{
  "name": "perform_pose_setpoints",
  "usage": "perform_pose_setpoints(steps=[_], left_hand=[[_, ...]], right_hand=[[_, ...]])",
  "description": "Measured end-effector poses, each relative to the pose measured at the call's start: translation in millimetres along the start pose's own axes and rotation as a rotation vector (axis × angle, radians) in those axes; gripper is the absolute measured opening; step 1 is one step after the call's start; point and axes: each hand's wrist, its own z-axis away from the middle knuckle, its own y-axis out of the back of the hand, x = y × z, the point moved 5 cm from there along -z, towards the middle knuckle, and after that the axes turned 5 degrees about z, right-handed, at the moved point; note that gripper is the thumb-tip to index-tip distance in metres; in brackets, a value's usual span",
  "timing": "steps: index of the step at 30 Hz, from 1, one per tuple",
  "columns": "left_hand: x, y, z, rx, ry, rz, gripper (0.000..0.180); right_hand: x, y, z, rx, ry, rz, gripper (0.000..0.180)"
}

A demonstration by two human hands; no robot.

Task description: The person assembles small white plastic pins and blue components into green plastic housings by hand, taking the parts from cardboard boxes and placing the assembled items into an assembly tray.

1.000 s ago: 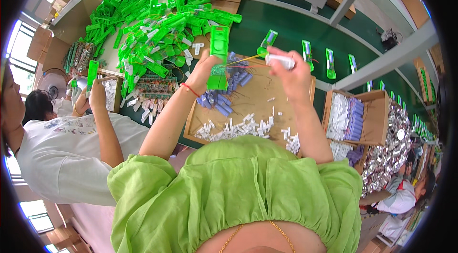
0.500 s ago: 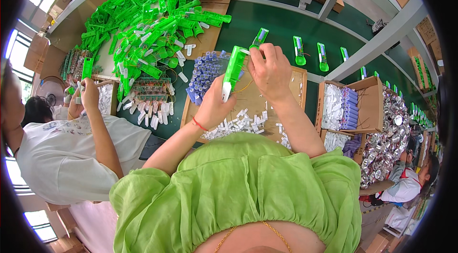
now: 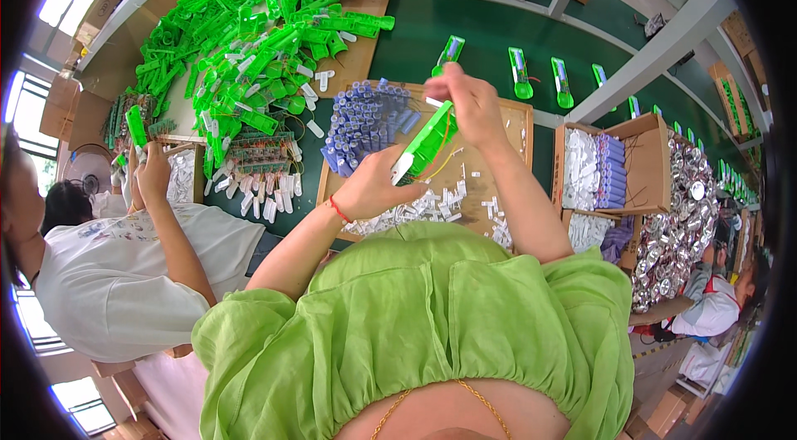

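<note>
My left hand [image 3: 371, 188] is closed round the near end of a long green plastic housing [image 3: 431, 141], which tilts up to the right above a wooden board. A white plastic piece [image 3: 402, 168] sits at its near end by my thumb, and a yellow wire [image 3: 447, 164] hangs beside it. My right hand [image 3: 475, 110] is over the housing's far end, its fingers bent and smeared by motion. Another small white piece [image 3: 433, 102] shows just below those fingertips; whether they touch it is unclear. Purple-wrapped cylindrical cells [image 3: 365, 120] stand bunched left of the housing.
Loose white pieces [image 3: 432, 207] lie on the board [image 3: 516, 154]. A heap of green housings [image 3: 249, 50] fills the far left. Filled green housings [image 3: 520, 75] line the green table. At right stands a cardboard box [image 3: 643, 166] of cells and white parts. A co-worker [image 3: 124, 274] sits at left.
The green housing has tilted further to the right and dropped a little toward me. My right hand has shifted slightly to the right and blurred. The co-worker's green housing has moved left.
</note>
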Motion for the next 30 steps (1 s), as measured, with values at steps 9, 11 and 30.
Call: perform_pose_setpoints(steps=[9,11,30], left_hand=[[-28.9,16.0,-3.2,-0.230,-0.055,0.079,0.053],[-34.7,20.8,-6.2,-0.172,-0.133,0.235,0.071],[-103.5,16.2,-50.3,0.357,0.011,0.739,0.029]], right_hand=[[-3.5,-26.0,13.1,-0.438,-0.204,-0.252,0.078],[2.9,-29.7,8.4,-0.353,-0.230,-0.320,0.074],[25.5,-87.7,44.2,0.080,-0.101,0.200,0.019]])
